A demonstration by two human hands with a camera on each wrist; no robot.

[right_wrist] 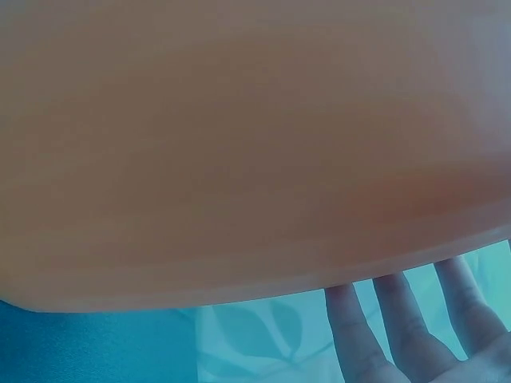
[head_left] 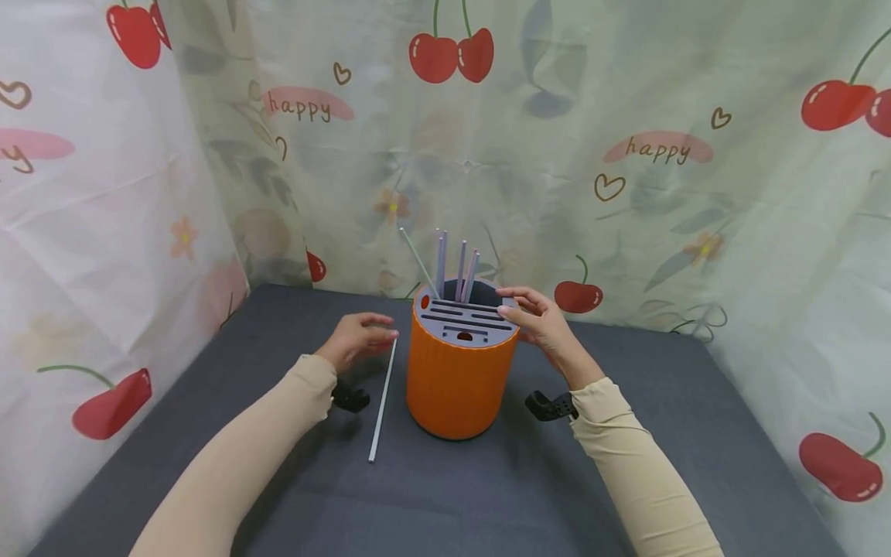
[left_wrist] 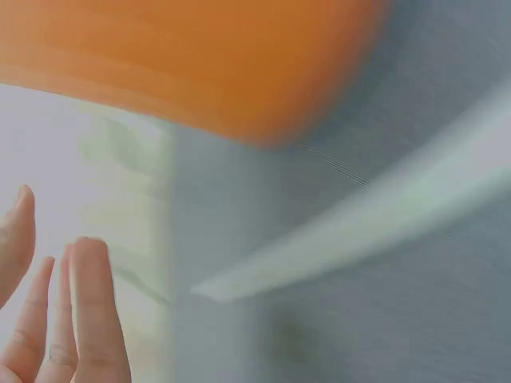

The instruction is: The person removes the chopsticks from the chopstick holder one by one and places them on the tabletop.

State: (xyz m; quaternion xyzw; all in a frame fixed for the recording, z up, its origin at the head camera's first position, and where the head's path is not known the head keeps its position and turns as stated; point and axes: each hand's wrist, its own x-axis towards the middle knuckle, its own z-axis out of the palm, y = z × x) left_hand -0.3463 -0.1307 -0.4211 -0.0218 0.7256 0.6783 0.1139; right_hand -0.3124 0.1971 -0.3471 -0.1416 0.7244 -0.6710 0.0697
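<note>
Orange holder (head_left: 459,383), a ribbed round tub with a grey slotted top, stands upright near the middle of the dark grey table (head_left: 626,480) in the head view; several pale straws (head_left: 455,267) rise from the well at its back, leaning slightly apart; one white straw (head_left: 382,402) lies flat on the table just left of the holder, running away from the person; the left hand (head_left: 358,339) hovers over the far end of that straw with fingers loosely extended and gripping nothing, though whether it touches the straw cannot be told; the right hand (head_left: 539,321) rests at the holder's right rim, fingers relaxed and spread along the top edge, thumb near the grey insert; a cherry-print curtain (head_left: 626,155) hangs behind and at both sides.

From the left wrist, blurred, the holder (left_wrist: 200,64) fills the top; the lying straw (left_wrist: 359,231) crosses the grey surface as a pale streak; straight fingertips (left_wrist: 92,303) show at lower left, apart from it.

From the right wrist, the holder's orange wall (right_wrist: 239,144) fills nearly everything; straight fingers (right_wrist: 399,319) reach past its lower edge.
</note>
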